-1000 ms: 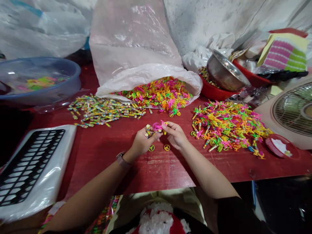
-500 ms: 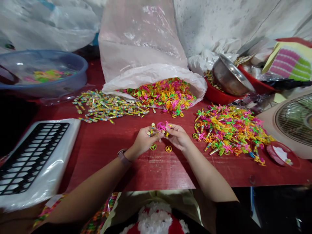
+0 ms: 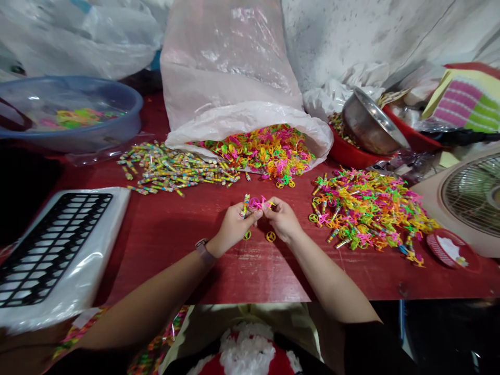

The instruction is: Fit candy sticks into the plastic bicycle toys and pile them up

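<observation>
Over the red table, my left hand is closed on one or more short patterned sticks, which poke up above its fingers. A pink plastic wheeled piece shows between the two hands. My right hand pinches the right end of that pink piece, close to a bit of yellow; the fingers hide the rest. On the table just below lie a yellow-green wheel and a yellow wheel. Ahead on the left is a pile of patterned sticks.
A white sack spills colourful plastic pieces. To the right lie a heap of pieces joined with sticks, a red basket and a fan. An abacus and a blue basin stand left.
My hands have shifted slightly, the right one turning its fingers inward on the pink piece. The patterned stick in my left hand now stands more upright. Both loose wheels stay on the table.
</observation>
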Tool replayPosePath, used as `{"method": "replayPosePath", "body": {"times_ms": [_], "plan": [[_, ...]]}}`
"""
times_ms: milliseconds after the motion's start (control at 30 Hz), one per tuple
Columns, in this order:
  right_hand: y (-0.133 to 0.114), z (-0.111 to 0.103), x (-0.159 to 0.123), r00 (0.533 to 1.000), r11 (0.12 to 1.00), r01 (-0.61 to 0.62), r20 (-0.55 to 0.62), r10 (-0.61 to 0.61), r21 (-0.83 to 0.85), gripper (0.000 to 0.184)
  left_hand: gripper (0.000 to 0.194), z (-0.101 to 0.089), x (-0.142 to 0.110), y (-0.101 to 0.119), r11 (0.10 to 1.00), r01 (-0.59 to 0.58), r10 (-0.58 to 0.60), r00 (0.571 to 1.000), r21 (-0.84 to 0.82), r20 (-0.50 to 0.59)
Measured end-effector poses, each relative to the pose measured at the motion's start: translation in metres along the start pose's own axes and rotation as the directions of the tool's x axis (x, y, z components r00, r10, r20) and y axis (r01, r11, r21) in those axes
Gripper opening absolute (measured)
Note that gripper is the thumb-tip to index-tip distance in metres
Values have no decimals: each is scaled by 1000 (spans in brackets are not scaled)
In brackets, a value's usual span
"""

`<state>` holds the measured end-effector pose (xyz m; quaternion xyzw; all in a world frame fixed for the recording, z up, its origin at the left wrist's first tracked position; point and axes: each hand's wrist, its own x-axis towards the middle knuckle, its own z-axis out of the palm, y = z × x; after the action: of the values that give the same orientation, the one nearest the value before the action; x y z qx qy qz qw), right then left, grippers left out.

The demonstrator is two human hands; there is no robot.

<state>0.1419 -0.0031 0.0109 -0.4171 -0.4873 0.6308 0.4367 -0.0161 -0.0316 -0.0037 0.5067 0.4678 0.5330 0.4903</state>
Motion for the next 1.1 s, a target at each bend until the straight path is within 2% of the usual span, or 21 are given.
{"method": "replayPosePath", "body": {"times_ms": [100, 200, 267, 367, 400, 433, 467, 500, 533, 567, 600, 633, 667, 700, 733, 800, 900, 1000, 1100], "plan": [[4, 8, -1, 980, 969, 151, -94, -173, -197, 42, 45, 0, 2, -1, 1000, -15, 15, 1000, 7, -12], [-9, 9, 0, 976, 951, 181, -69, -204, -252, 37, 46, 0, 4, 2, 999, -32, 32, 999, -11, 5], [-31, -8, 1, 963, 929, 230, -71, -261, -291, 34, 47, -1, 4, 5, 998, -20, 21, 1000, -65, 17], [-76, -67, -7, 898, 877, 286, -212, -386, -386, 34, 48, -4, 4, 12, 990, -16, 14, 1000, -137, -20], [-91, -91, -11, 822, 820, 256, -331, -463, -512, 37, 48, -6, 5, 14, 989, -21, 16, 999, -144, -37], [-104, -114, -14, 729, 740, 137, -439, -525, -658, 40, 47, -8, 5, 16, 989, -24, 18, 999, -143, -46], [-113, -133, -17, 635, 641, -50, -520, -572, -766, 44, 46, -9, 6, 18, 990, -22, 16, 999, -141, -46], [-118, -147, -18, 497, 540, -223, -571, -654, -812, 52, 45, -9, 6, 18, 990, -15, 9, 999, -142, -42], [-119, -154, -16, 398, 451, -335, -558, -728, -827, 56, 44, -8, 7, 18, 989, -4, -1, 999, -150, -35], [-115, -155, -11, 383, 371, -379, -508, -771, -848, 55, 45, -7, 7, 18, 987, 10, -14, 1000, -163, -25], [-106, -149, -2, 444, 297, -351, -438, -782, -888, 51, 46, -5, 7, 17, 984, 24, -27, 1000, -177, -13], [-94, -138, 8, 576, 235, -258, -345, -742, -937, 44, 47, -4, 6, 16, 982, 37, -38, 999, -187, -1], [-80, -123, 20, 743, 197, -123, -222, -631, -973, 41, 49, -2, 6, 14, 980, 45, -44, 999, -192, 10], [-65, -108, 32, 865, 188, -26, -116, -488, -982, 42, 49, -1, 6, 13, 981, 46, -43, 999, -189, 20], [-51, -93, 42, 924, 187, -12, -82, -373, -982, 47, 50, -1, 5, 12, 983, 40, -36, 999, -178, 26], [-27, -69, 54, 959, 182, -74, -120, -258, -980, 53, 50, -2, 5, 11, 989, 20, -15, 999, -148, 31], [-13, -55, 51, 961, 152, -113, -146, -233, -982, 50, 49, -7, 7, 10, 993, 1, 3, 1000, -122, 28], [-16, -55, 35, 969, 139, -41, -73, -237, -989, 32, 47, -9, 8, 8, 994, -1, 6, 999, -109, 39], [-19, -58, 27, 976, 227, 86, 36, -215, -970, 18, 46, -9, 7, 5, 998, -10, 14, 997, -54, 70]]}}
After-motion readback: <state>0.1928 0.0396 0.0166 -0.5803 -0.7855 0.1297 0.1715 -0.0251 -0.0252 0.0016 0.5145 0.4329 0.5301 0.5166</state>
